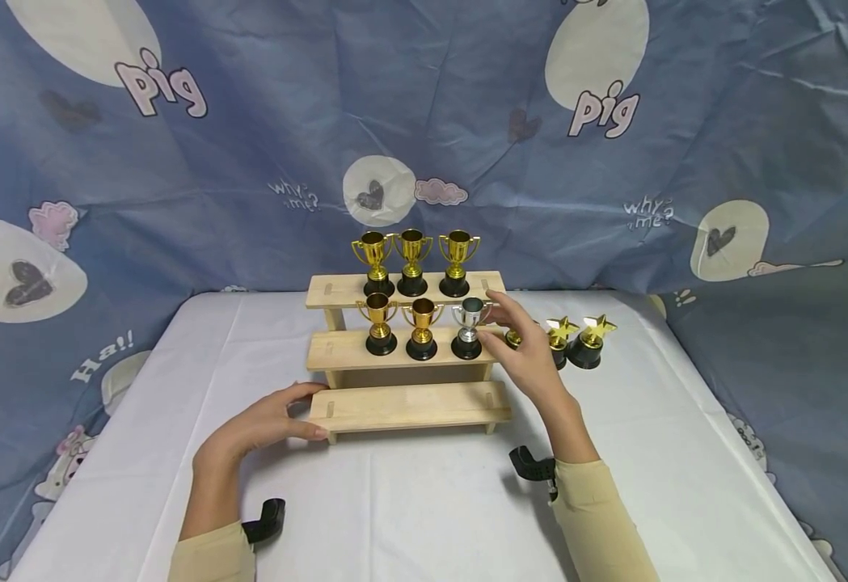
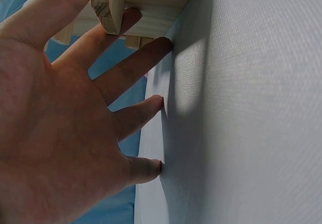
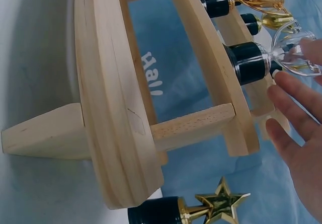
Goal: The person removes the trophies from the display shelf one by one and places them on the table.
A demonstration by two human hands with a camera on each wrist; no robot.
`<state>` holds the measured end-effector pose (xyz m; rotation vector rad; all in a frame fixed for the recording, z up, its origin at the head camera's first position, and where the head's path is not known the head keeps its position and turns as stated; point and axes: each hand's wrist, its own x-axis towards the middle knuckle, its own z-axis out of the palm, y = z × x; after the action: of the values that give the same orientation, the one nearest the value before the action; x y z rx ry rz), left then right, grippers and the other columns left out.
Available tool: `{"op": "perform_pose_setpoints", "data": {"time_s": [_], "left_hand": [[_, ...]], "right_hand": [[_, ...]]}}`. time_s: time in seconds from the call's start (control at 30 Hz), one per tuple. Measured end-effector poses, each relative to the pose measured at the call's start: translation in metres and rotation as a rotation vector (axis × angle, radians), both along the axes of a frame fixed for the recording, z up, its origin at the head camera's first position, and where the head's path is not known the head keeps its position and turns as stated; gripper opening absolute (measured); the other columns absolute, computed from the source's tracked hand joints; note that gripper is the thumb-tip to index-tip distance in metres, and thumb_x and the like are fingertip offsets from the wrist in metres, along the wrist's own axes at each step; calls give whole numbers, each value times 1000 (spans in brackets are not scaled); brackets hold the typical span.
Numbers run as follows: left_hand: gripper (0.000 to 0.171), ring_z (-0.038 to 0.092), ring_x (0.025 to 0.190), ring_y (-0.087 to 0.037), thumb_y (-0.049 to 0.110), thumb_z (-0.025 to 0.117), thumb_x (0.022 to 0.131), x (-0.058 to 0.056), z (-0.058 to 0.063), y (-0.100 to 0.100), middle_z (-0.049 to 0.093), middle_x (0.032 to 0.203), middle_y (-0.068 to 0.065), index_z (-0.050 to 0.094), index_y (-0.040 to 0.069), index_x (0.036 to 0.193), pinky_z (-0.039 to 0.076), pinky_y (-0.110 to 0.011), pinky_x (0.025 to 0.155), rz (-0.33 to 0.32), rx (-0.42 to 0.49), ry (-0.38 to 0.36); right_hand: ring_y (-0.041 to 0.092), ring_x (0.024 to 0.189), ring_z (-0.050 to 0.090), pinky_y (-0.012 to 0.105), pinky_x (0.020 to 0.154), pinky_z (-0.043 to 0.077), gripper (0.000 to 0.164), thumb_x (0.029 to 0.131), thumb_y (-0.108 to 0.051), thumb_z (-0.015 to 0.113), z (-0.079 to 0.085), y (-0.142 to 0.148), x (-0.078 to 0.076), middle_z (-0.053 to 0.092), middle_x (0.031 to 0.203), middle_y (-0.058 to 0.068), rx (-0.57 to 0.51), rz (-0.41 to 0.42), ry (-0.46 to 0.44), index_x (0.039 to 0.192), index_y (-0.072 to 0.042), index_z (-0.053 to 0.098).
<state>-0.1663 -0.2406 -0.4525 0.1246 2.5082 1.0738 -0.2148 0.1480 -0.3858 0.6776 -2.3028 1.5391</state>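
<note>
A three-tier wooden display stand (image 1: 409,406) rises in steps on the table. My left hand (image 1: 259,420) is at the left end of its bottom tier, thumb in front and index finger behind; in the left wrist view the fingers (image 2: 128,73) are straight and spread beside the stand's leg (image 2: 108,10). My right hand (image 1: 529,356) pinches a silver trophy cup (image 1: 470,314) between thumb and fingers. The cup's black base (image 3: 249,63) is on the middle tier's right part. Two copper-gold trophy cups (image 1: 422,319) stand left of it on that tier.
Three gold trophy cups (image 1: 411,250) stand on the top tier. Gold star trophies (image 1: 589,343) are on the table right of the stand, one partly hidden by my right hand. A white cloth (image 1: 394,509) covers the table, and a blue printed curtain (image 1: 424,97) hangs behind it.
</note>
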Motion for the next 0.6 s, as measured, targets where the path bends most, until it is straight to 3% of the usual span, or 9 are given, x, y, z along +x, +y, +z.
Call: {"op": "perform_pose_setpoints", "data": {"time_s": [0.6], "left_hand": [[87, 29, 146, -47, 42, 84, 74, 0, -1, 0, 39, 155, -22, 47, 14, 147, 30, -68, 111, -6, 3, 9]], "right_hand": [[41, 110, 65, 55, 108, 42, 52, 91, 0, 68, -5, -6, 0, 66, 112, 23, -60, -15, -7, 140, 1, 50]]}}
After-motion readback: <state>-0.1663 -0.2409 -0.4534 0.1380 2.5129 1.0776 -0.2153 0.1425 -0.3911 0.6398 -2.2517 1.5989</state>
